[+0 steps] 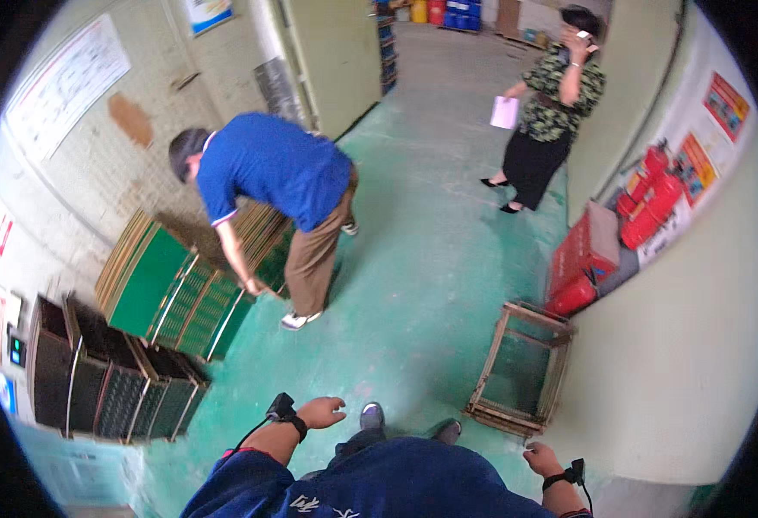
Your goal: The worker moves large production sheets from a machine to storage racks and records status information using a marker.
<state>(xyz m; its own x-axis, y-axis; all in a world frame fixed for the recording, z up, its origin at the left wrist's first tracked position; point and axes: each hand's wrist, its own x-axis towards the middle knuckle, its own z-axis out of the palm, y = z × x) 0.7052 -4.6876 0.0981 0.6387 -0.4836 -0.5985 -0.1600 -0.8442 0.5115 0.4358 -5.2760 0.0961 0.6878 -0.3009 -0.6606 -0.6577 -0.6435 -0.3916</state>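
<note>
My left hand hangs in the air in front of my body, its fingers loosely apart with nothing in them. On the other side, my right hand is lowered beside me, loosely curled with a gap at the fingers, and I see nothing in it. A black strap with a small device sits on each wrist. Nearest to my right hand is a worn wooden frame crate with open sides, standing on the floor. Neither hand touches it.
A person in a blue shirt bends over green and brown slatted panels along the left wall. Dark panels stand nearer. Another person holds paper at the doorway. Red fire extinguishers and a red box line the right.
</note>
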